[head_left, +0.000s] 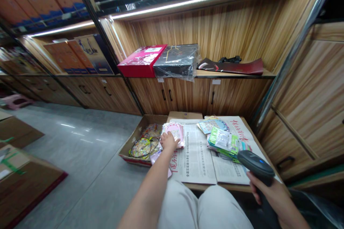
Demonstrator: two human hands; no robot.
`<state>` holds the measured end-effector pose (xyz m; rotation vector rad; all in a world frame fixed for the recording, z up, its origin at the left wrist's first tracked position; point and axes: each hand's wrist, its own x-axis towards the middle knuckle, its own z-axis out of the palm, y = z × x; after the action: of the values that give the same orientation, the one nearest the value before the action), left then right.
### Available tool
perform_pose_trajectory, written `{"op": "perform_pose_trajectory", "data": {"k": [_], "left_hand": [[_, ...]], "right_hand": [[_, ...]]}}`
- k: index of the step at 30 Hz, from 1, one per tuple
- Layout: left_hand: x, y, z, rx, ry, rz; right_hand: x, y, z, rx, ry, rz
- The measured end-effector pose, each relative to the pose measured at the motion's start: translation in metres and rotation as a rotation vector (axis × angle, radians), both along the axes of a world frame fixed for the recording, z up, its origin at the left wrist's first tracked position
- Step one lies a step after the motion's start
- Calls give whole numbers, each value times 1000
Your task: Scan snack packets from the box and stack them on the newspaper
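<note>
My left hand (169, 141) reaches out with its fingers spread over a stack of pink packets (176, 130), touching the top of it. Whether the fingers grip any packet is hard to see. A pale purple phone-like object (155, 156) is partly hidden under my left forearm. At the lower right, my right hand (264, 187) is wrapped round the handle of a black barcode scanner (255, 163) with a small blue light. Left of the scanner lies a pile of green packets (223, 141), with light blue printed packets (213, 125) behind it.
Newspaper (197, 157) covers the low surface before my knees. An open carton (126, 150) of clear-wrapped items and a black cord stands to its left. Behind are wooden cabinets (188, 96) and a shelf with a red box (142, 60) and a dark wrapped box (176, 60). Cartons (27, 182) sit on the floor.
</note>
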<state>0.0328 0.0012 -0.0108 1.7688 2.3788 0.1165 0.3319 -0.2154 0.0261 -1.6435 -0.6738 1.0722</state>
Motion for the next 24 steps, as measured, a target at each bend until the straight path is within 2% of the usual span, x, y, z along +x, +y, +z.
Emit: {"op": "perform_pose_trajectory", "data": {"k": [5,12,16,20,24], "left_hand": [[-13,-8,-6,-42,-75,122],[-12,2,-6,109,-252,317],[-14,7,-5,88,-237,379],[-16,11,-6,149,-242,453],[-18,17,-7,291,-518,522]], "right_hand": [[-3,-4,6,-10,3,-12],[-7,-5,10,7,34,-30],[-9,-4,15,13,32,-37],[-8,-4,18,10,36,-28],[-6,-4,18,35,46,-33]]}}
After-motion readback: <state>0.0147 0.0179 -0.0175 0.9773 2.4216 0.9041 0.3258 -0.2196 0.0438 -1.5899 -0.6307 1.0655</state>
